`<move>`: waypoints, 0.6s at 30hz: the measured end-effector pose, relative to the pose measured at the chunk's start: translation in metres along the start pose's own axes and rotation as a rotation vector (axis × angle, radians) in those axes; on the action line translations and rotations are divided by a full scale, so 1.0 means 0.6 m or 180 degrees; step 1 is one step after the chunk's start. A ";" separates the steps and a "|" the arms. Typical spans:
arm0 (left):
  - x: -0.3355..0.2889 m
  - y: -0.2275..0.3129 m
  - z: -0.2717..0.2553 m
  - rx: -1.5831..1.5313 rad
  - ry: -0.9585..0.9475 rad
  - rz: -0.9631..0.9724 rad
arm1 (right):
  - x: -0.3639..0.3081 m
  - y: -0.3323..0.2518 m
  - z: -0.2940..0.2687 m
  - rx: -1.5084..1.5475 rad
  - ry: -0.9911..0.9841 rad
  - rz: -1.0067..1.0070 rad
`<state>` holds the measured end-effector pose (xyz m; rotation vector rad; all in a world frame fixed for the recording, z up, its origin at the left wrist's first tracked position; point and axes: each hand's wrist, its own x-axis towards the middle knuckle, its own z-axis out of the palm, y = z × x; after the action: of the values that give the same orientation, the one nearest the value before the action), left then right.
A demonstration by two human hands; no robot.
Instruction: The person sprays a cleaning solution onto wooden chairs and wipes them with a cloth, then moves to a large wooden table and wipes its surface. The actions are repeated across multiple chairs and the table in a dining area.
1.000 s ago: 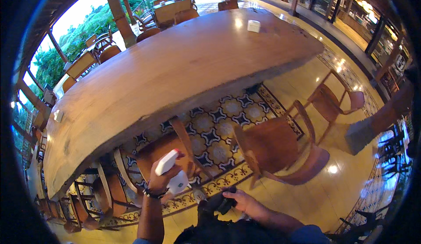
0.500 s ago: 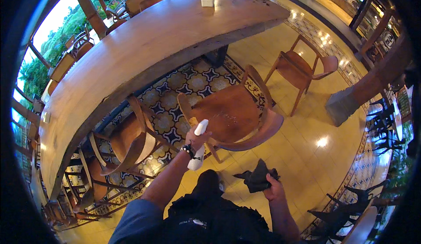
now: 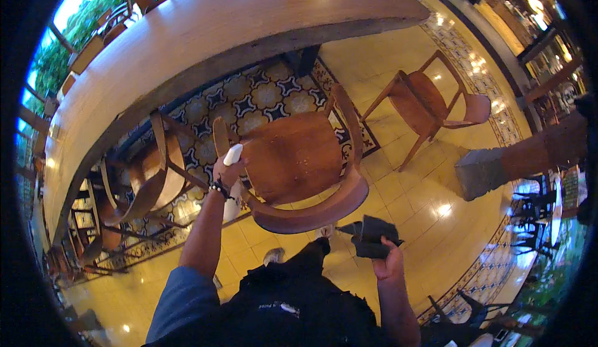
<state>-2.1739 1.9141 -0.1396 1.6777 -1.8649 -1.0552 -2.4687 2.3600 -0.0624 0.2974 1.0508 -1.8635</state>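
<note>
My left hand (image 3: 228,174) is closed around a white spray bottle (image 3: 232,207), held upright by its neck at the left side of a wooden armchair (image 3: 291,154). Small pale spots show on the chair's brown seat. Whether the left hand also touches the armrest, I cannot tell. To the right of the chair's curved backrest, my right hand (image 3: 390,261) grips a folded dark grey cloth (image 3: 372,236), which hangs in the air above the yellow floor.
A long wooden table (image 3: 205,42) with a rough edge curves across the far side. Another armchair (image 3: 423,98) stands at the right, and a further chair (image 3: 156,166) at the left. A wooden post on a stone base (image 3: 479,174) rises farther right. Patterned tiles (image 3: 265,95) lie under the table.
The view has shifted, and the near chair now appears farther left. My left hand with the bottle has moved left beside the seat. The cloth stays in my right hand, slightly higher in view.
</note>
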 end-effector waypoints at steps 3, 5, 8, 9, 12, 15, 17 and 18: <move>0.020 0.002 0.017 -0.0210 -0.0065 -0.0107 | 0.053 -0.067 0.002 0.0154 0.0067 0.0352; 0.026 0.001 0.015 0.0020 -0.0245 -0.0329 | 0.075 -0.104 0.013 0.0092 -0.0144 0.0354; 0.014 0.010 0.006 0.0299 -0.0877 -0.0325 | 0.123 -0.151 0.041 0.0480 -0.0202 0.0563; 0.005 0.017 0.008 0.0174 -0.1165 -0.0395 | 0.139 -0.164 0.051 0.0299 -0.0193 0.0524; -0.030 0.051 0.018 0.0413 -0.1833 -0.0202 | 0.190 -0.196 0.088 -0.0171 -0.0151 0.0401; -0.067 0.091 0.032 0.0596 -0.1760 -0.0231 | 0.236 -0.212 0.127 -0.0356 -0.0140 0.0438; -0.087 0.119 0.037 0.0782 -0.1797 -0.0004 | 0.262 -0.215 0.153 -0.0586 -0.0279 0.0473; -0.093 0.133 0.037 0.0886 -0.1932 0.0182 | 0.274 -0.215 0.167 -0.0680 -0.0318 0.0430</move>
<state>-2.2320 1.9725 -0.0831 1.5381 -2.5200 -1.4529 -2.6392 2.2065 -0.0299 0.1444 1.1221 -1.6138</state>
